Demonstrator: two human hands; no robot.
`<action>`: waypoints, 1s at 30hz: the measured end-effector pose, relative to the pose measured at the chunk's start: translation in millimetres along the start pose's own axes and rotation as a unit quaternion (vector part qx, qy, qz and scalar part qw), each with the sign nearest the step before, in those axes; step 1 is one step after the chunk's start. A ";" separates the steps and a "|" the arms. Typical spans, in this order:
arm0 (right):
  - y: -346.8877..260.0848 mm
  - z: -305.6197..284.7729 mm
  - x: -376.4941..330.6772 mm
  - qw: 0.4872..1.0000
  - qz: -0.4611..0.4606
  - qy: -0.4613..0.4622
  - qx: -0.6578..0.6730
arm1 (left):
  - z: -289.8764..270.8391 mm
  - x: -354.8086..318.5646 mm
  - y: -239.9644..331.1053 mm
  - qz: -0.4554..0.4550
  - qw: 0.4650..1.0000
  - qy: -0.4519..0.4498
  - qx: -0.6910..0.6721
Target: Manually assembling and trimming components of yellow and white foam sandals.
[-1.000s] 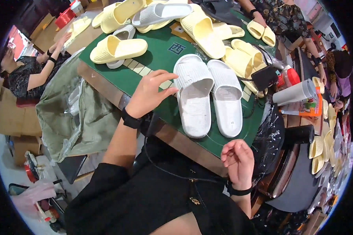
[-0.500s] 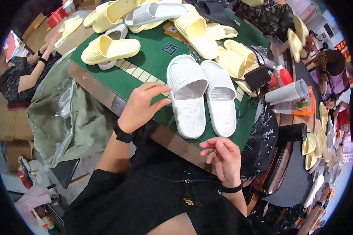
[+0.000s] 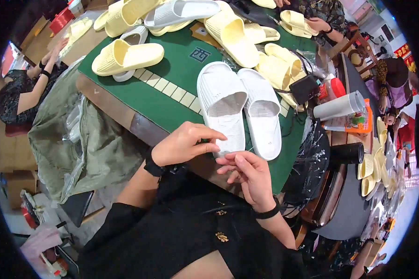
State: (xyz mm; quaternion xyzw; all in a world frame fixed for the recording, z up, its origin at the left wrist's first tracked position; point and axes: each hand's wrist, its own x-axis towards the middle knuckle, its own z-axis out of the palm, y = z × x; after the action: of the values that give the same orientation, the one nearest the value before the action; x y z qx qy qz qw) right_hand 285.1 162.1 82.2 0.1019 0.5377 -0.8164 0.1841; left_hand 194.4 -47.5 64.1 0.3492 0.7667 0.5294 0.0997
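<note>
A pair of white slippers lies side by side on the green table, the left slipper (image 3: 223, 109) nearer my hands and the right slipper (image 3: 264, 122) beside it. My left hand (image 3: 185, 145) is at the left slipper's heel, its index finger and thumb stretched out with a small gap between their tips. Close by, my right hand (image 3: 251, 176) is palm up in front of the same heel. Its fingers are curled in, with the thumb against them; anything between them is too small to make out.
Cream slippers (image 3: 125, 58) and a grey-white slipper (image 3: 181, 13) lie across the far side of the green table (image 3: 172, 107). A black bundle of white-tipped pins (image 3: 312, 158) hangs at its right edge, near a white tumbler (image 3: 340, 107). Another person's hand (image 3: 317, 24) holds cream slippers opposite.
My left hand has moved right and down, and my right hand left and up, so they are now close together at the heel. Across the table, the other person's cream slippers have come lower.
</note>
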 end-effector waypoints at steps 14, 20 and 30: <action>4.2 -7.8 11.6 0.998 -0.001 0.065 -0.002 | 5.2 -4.3 -13.9 0.035 0.988 -0.021 0.152; -1.0 -29.3 9.0 0.991 -0.045 0.127 -0.001 | 6.0 -3.3 -6.3 0.021 0.984 -0.010 0.177; 5.1 -9.1 -13.2 0.991 -0.004 0.094 -0.099 | 6.5 -6.1 -2.1 0.036 0.980 -0.003 0.196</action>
State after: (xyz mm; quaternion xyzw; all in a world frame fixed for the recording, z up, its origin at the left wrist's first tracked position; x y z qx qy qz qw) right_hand 298.9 171.1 79.0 0.1572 0.6314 -0.7465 0.1393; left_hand 201.4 -47.0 58.2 0.3910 0.8420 0.3714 0.0125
